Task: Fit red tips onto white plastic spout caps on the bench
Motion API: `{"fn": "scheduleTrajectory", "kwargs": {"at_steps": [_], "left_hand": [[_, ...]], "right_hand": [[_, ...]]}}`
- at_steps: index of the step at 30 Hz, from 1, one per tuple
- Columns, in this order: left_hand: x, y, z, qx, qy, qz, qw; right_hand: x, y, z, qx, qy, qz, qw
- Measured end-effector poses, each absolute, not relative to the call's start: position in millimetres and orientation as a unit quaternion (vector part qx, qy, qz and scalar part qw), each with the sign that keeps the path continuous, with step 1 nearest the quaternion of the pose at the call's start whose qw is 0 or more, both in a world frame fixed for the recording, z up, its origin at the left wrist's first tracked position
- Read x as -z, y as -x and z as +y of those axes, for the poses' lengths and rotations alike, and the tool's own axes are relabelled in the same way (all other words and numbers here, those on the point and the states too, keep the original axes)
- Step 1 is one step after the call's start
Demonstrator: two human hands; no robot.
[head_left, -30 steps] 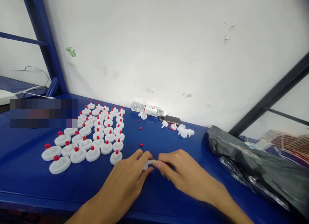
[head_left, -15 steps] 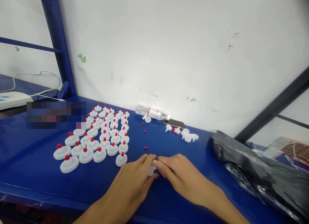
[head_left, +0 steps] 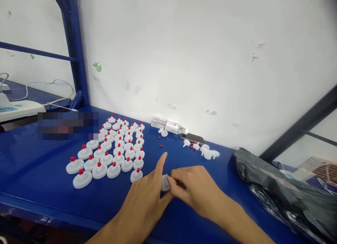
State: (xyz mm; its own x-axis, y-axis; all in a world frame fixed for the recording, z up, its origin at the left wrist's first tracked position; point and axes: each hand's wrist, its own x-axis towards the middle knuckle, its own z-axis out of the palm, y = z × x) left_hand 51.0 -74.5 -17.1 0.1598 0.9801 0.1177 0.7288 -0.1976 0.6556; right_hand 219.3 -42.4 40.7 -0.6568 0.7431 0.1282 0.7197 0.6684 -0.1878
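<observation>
A small white translucent plastic nozzle lid (head_left: pixel 165 183) is between my hands, low in the middle of the view. My left hand (head_left: pixel 144 193) holds it from the left with the thumb below and the index finger raised; the other fingers are hidden. My right hand (head_left: pixel 196 184) is closed with thumb and index finger pinched at the lid's right edge. Just left of my left hand stands a white nozzle lid with a red cap (head_left: pixel 136 175). Beyond my fingers lies a loose small red cap (head_left: pixel 161 146).
Many red-capped white lids (head_left: pixel 99 170) stand in rows on the blue table (head_left: pixel 47 198). Toward the wall lie a water bottle (head_left: pixel 171 126), a phone (head_left: pixel 193 138) and several uncapped white lids (head_left: pixel 207 153) with red caps. A dark plastic bag (head_left: pixel 284 188) lies right.
The view has shifted, moving the scene rightward in it. My left index finger has lifted off the lid and points up. My right fingers have moved in from the nozzle tip to the lid.
</observation>
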Motion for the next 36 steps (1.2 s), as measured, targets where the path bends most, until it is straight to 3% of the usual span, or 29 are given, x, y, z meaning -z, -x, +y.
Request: {"fn": "scheduleTrajectory", "kwargs": {"at_steps": [8,11,18,26,36], "left_hand": [[7.8,-54.8,-81.4,-0.246,-0.724,0.618,0.185],[7.5,-54.4,-80.2,-0.235,-0.734,0.612,0.176],[8.1,-53.9,-79.3,-0.217,-0.758,0.597,0.149],[12.0,-54.3,-77.5,-0.204,-0.764,0.595,0.142],[6.4,-54.1,-78.5,-0.182,-0.764,0.6,0.153]], "right_hand": [[-71.5,-200.9,27.6,0.037,0.426,-0.901,0.064],[-67.3,-176.4,52.4,0.078,0.411,-0.908,0.014],[-46.1,-123.5,83.5,0.104,0.413,-0.905,-0.007],[-34.2,-110.8,89.5,0.108,0.436,-0.893,-0.004],[-65.6,-133.9,96.6,0.106,0.505,-0.856,0.033]]}}
